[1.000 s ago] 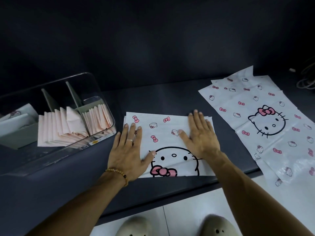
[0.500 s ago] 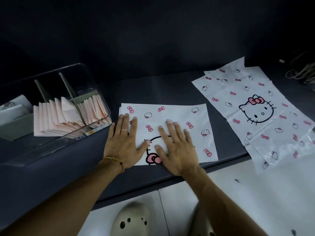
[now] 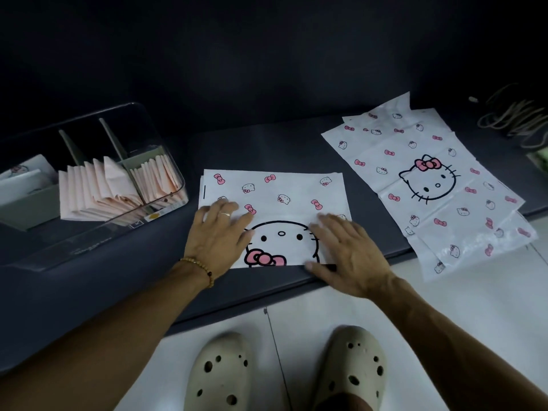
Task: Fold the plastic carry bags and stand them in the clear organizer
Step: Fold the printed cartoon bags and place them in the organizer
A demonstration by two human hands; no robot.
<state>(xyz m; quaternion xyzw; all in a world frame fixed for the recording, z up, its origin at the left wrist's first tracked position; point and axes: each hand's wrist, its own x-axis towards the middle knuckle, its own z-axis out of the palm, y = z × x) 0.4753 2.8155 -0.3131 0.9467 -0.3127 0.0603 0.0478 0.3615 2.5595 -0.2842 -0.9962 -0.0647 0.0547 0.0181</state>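
Folded bag near table edge, both hands flat on it.

Dim scene against a dark wall; white bags and pale floor catch the light. Fingers motion-blurred; wide-angle bending at edges.

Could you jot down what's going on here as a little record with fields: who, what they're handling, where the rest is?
Who: a person, both hands flat on one bag
Left hand: open, pressing the bag's left side
Right hand: open, on the bag's right near corner
Bag: white, cat-face print, folded once, lying flat on the dark counter
Spare bags: unfolded, lying to the right, overhanging the counter edge
Organizer: clear, on the left, holds folded pink bags standing upright
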